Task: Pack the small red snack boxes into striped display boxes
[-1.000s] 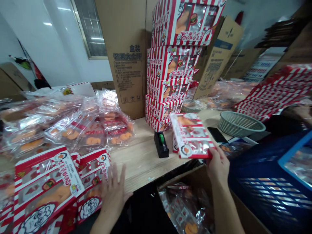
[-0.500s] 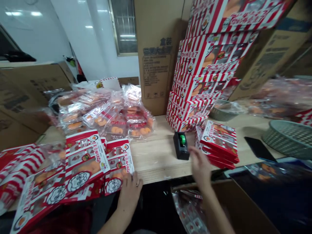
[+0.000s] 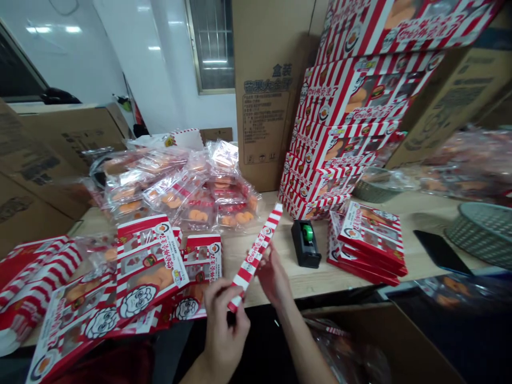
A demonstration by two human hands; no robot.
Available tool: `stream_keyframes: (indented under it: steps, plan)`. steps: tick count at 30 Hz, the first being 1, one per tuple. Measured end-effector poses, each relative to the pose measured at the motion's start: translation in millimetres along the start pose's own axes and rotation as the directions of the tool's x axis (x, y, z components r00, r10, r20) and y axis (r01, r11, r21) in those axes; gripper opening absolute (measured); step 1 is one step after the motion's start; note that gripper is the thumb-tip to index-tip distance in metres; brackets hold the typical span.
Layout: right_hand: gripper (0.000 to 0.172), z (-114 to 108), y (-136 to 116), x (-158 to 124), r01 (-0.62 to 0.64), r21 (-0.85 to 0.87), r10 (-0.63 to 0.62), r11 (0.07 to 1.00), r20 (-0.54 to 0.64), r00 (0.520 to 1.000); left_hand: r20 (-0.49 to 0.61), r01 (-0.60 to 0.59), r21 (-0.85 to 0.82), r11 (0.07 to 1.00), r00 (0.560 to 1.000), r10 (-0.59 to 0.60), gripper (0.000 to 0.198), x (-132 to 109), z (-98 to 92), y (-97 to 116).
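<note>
While both hands are up over the bench, going left to right there's a heap of red-and-white windowed boxes [image 3: 148, 266] lying flat, with clear bags of orange stuff [image 3: 180, 197] behind them. The left hand [image 3: 226, 325] is closed, pinching the bottom end of a striped red-and-white box [image 3: 266, 234] held edge-on and tilted up, and the right hand [image 3: 274, 280] grips it higher up, just over the wooden table [image 3: 240, 250]. Further along sit a black tape dispenser [image 3: 306, 244] with a green roll, a short stack of boxes [image 3: 370, 245] in front of a taller stack [image 3: 340, 117], then a black phone [image 3: 442, 252] and a woven basket [image 3: 480, 234]
</note>
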State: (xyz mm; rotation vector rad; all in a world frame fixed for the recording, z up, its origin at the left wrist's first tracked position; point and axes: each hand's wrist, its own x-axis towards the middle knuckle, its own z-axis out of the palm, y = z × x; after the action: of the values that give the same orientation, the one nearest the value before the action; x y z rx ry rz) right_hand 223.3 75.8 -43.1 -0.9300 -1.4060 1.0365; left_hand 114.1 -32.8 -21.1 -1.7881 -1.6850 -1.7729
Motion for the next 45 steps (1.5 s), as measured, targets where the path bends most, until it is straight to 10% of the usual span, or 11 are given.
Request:
stream_keyframes:
  steps: [6, 12, 20, 25, 30, 34, 38, 45]
  plan:
    - [0.069, -43, -22, 24, 0.036, 0.245, -0.003, 0.969, -0.134, 0.991, 0.446, 0.515, -0.399, 0.759, 0.832, -0.331, 0.048, 33, 38.6, -39]
    - [0.053, -38, -16, 23, 0.155, -0.048, -0.154, 0.987, 0.008, 0.988, 0.181, 0.595, -0.442, 0.671, 0.792, -0.583, 0.036, 82, 66.8, -28]
    - [0.014, -47, -28, 29, 0.441, -0.373, -0.431, 0.817, 0.116, 0.895, 0.113, 0.612, -0.392, 0.687, 0.773, -0.624, 0.025, 78, 79.0, -38]
    - [0.024, -40, -40, 31, 0.446, -0.463, -0.406, 0.766, 0.189, 0.894, 0.197, 0.614, -0.385, 0.689, 0.784, -0.588, 0.023, 87, 72.0, -37]
    - [0.019, -33, -40, 34, 0.186, -0.051, -0.189, 0.981, -0.061, 0.98, 0.51, 0.692, -0.605, 0.394, 0.717, -0.475, 0.035, 90, 55.2, -42]
    - [0.035, -38, -40, 39, 0.003, 0.198, -0.018, 0.98, 0.073, 0.997, 0.682, 0.75, -0.623, 0.221, 0.66, -0.315, 0.034, 93, 45.4, -49]
    - [0.007, -43, -44, 40, 0.06, 0.179, -0.083, 0.982, 0.124, 0.989, 0.672, 0.707, -0.591, 0.389, 0.698, -0.248, 0.026, 100, 47.5, -53]
    - [0.019, -39, -62, 39, 0.111, -0.075, -0.104, 0.991, 0.086, 0.991, 0.604, 0.494, -0.514, 0.702, 0.789, -0.113, 0.024, 101, 40.1, -48]
